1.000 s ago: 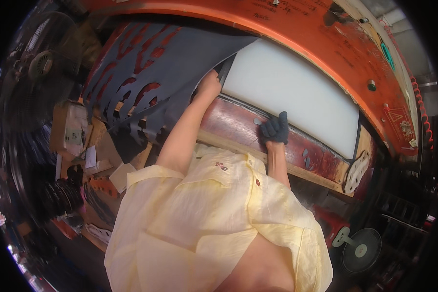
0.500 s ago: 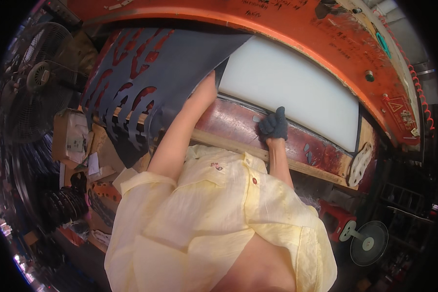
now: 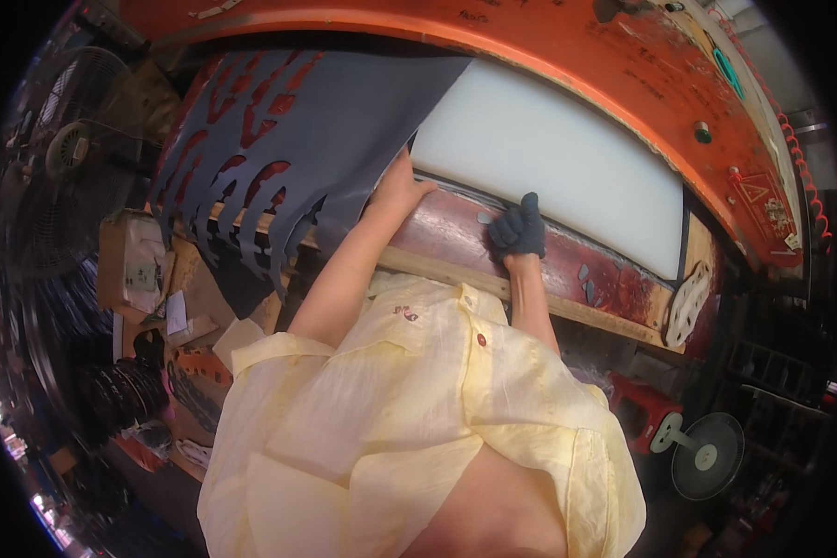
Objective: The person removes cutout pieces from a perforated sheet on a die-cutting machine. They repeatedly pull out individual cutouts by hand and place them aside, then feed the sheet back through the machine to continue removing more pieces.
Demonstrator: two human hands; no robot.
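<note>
A large dark grey sheet (image 3: 358, 102) with hand-like and curved cut-outs covers the left half of the bench and droops over its front edge. My bare left hand (image 3: 401, 189) is at the sheet's right edge, its thumb stretched out to the right. The other fingers reach forward and are partly hidden by the sheet. Right of it lies a smooth white board (image 3: 549, 172). My right hand (image 3: 517, 232), in a dark knitted glove, is closed with the thumb pointing up, just in front of the board's near edge. Its curled fingers hide whatever may be inside.
An orange machine beam (image 3: 567, 60) spans the far side, above the board. Small grey scraps (image 3: 585, 279) lie on the worn red bench surface (image 3: 456, 228). A pale piece with holes (image 3: 688, 305) is at the right end. Fans (image 3: 707, 456), a cardboard box (image 3: 135, 265) and a red stool (image 3: 644, 406) stand around.
My left hand has shifted slightly nearer, and its thumb now sticks out from the sheet's edge. The sheet's front part lies a little flatter. My right hand stays closed in nearly the same place.
</note>
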